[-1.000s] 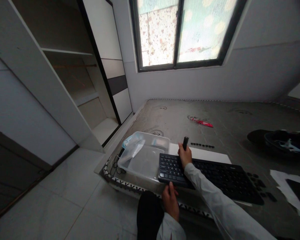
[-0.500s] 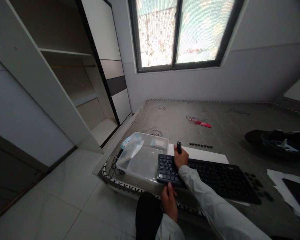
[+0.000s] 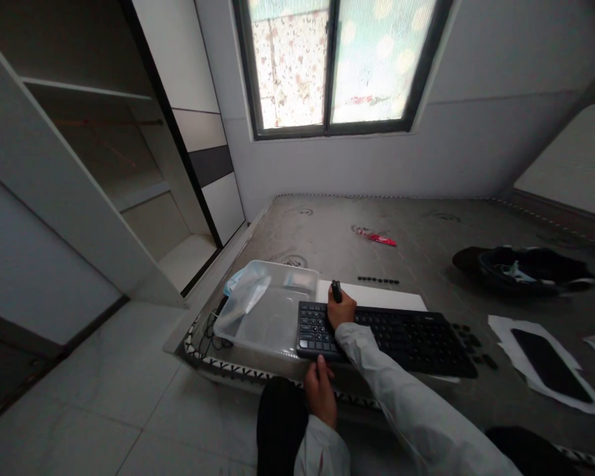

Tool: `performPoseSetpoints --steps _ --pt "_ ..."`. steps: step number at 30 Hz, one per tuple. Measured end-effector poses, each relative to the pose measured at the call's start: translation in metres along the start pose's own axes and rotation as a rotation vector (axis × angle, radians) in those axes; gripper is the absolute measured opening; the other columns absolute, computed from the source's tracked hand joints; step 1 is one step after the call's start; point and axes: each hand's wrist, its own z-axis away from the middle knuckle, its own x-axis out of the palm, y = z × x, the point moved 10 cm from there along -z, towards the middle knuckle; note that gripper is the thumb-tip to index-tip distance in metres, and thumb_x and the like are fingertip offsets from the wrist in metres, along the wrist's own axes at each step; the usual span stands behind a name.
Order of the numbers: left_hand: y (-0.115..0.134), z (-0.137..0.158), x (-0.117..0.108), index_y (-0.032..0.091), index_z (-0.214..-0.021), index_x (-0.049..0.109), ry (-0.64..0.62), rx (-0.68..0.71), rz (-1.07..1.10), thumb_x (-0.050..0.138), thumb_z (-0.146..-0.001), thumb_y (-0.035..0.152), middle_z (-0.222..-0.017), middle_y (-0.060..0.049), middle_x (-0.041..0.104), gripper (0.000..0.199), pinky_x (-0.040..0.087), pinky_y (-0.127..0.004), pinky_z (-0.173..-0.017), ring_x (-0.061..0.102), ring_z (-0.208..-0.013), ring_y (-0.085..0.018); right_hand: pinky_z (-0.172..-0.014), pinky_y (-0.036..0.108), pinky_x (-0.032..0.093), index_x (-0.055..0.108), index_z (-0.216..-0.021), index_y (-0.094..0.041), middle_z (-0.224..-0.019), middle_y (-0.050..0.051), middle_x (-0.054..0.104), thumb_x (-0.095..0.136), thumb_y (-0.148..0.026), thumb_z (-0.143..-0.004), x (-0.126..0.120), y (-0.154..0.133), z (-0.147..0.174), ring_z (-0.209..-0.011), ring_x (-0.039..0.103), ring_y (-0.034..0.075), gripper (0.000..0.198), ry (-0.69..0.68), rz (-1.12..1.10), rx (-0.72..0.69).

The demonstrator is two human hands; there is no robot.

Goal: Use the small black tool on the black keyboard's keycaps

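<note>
A black keyboard [image 3: 406, 337] lies across the front of the mattress, its left part overlapping a clear plastic box. My right hand [image 3: 341, 311] is closed in a fist round a short black handle [image 3: 336, 291] that sticks up above it. This fist rests over the left part of the keys, and the tool's lower end is hidden. At the near edge of the keyboard, my left hand [image 3: 321, 390] has its fingertips on the rim, with the other fingers curled. Small loose black keycaps [image 3: 469, 337] lie beside the keyboard's right end.
The clear plastic box [image 3: 268, 330] holds packets. Behind the keyboard lie a white sheet [image 3: 377, 295] and a row of small black pieces [image 3: 378, 280]. Further off are a red packet [image 3: 377, 237] and a black cap [image 3: 525, 270]. A black phone-like slab [image 3: 550, 363] rests on white paper.
The view has turned slightly to the right, so everything sits further left in the picture. Both hands keep nearly the same place on the keyboard.
</note>
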Motion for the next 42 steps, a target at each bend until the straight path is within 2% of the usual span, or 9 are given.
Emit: performPoseSetpoints --steps 6,12,19,21,26,30,34,37,42 --pt "0.0 0.0 0.001 0.019 -0.057 0.054 -0.014 -0.002 0.005 0.041 -0.076 0.074 -0.05 0.0 0.052 0.059 0.039 -0.027 -0.056 0.049 -0.05 -0.015 -0.056 0.027 0.039 0.061 -0.061 -0.018 -0.051 0.001 0.051 0.045 -0.055 -0.077 0.008 -0.013 0.004 -0.051 0.045 0.016 0.044 -0.102 -0.017 -0.096" --pt "0.003 0.0 -0.001 0.019 -0.058 0.055 -0.009 0.018 -0.003 0.042 -0.078 0.071 -0.052 0.0 0.054 0.057 0.038 -0.027 -0.058 0.051 -0.053 -0.015 -0.05 0.028 0.033 0.052 -0.053 -0.019 -0.046 0.001 0.047 0.046 -0.06 -0.076 -0.016 0.024 -0.015 -0.051 0.043 0.016 0.047 0.101 -0.036 0.176" --pt "0.004 0.0 0.0 0.018 -0.065 0.057 -0.035 0.025 -0.025 0.038 -0.082 0.067 -0.058 0.0 0.056 0.055 0.037 -0.028 -0.063 0.053 -0.059 -0.015 -0.038 0.027 0.028 0.045 -0.059 -0.024 -0.038 -0.007 0.034 0.049 -0.062 -0.074 -0.025 0.055 -0.035 -0.035 0.032 0.012 0.041 0.007 -0.394 0.41" --pt "0.004 0.0 0.001 0.018 -0.065 0.057 -0.039 0.021 -0.016 0.038 -0.082 0.067 -0.058 0.0 0.056 0.056 0.036 -0.027 -0.063 0.053 -0.059 -0.016 -0.041 0.027 0.031 0.05 -0.059 -0.022 -0.041 -0.005 0.04 0.054 -0.062 -0.071 -0.03 0.046 -0.041 -0.038 0.037 0.013 0.042 -0.092 -0.323 0.347" --pt "0.002 0.0 0.0 0.018 -0.064 0.058 -0.034 0.016 -0.007 0.039 -0.08 0.069 -0.058 -0.001 0.057 0.057 0.037 -0.027 -0.064 0.054 -0.06 -0.016 -0.068 0.03 0.042 0.071 -0.076 -0.021 -0.071 0.002 0.066 0.066 -0.054 -0.067 -0.016 0.006 -0.03 -0.068 0.059 0.02 0.034 -0.567 0.1 -0.078" --pt "0.001 -0.001 0.0 0.018 -0.063 0.058 -0.021 0.018 -0.014 0.04 -0.08 0.069 -0.058 -0.002 0.058 0.057 0.038 -0.028 -0.063 0.055 -0.059 -0.016 -0.074 0.03 0.042 0.073 -0.083 -0.026 -0.083 0.002 0.067 0.071 -0.046 -0.066 -0.004 0.001 -0.013 -0.079 0.061 0.02 0.026 -0.728 0.23 -0.257" --pt "0.0 0.0 0.0 0.017 -0.063 0.059 -0.016 0.02 -0.019 0.039 -0.08 0.07 -0.057 -0.002 0.058 0.058 0.038 -0.028 -0.061 0.054 -0.057 -0.016 -0.076 0.03 0.042 0.073 -0.084 -0.026 -0.087 0.003 0.067 0.071 -0.04 -0.067 0.003 0.012 -0.006 -0.083 0.061 0.021 0.022 -0.777 0.293 -0.266" --pt "0.001 0.0 -0.001 0.017 -0.064 0.059 -0.013 0.024 -0.015 0.039 -0.079 0.071 -0.053 -0.001 0.056 0.059 0.038 -0.028 -0.06 0.052 -0.054 -0.015 -0.075 0.032 0.042 0.073 -0.084 -0.024 -0.086 0.004 0.068 0.066 -0.044 -0.072 -0.002 0.016 -0.011 -0.082 0.061 0.023 0.024 -0.724 0.263 -0.219" --pt "0.002 0.001 0.0 0.017 -0.064 0.059 -0.023 0.029 -0.014 0.039 -0.081 0.069 -0.056 -0.002 0.057 0.058 0.039 -0.028 -0.064 0.055 -0.059 -0.016 -0.073 0.035 0.043 0.074 -0.08 -0.021 -0.077 0.006 0.071 0.064 -0.049 -0.072 -0.014 0.023 -0.018 -0.078 0.064 0.025 0.031 -0.693 0.107 -0.027"
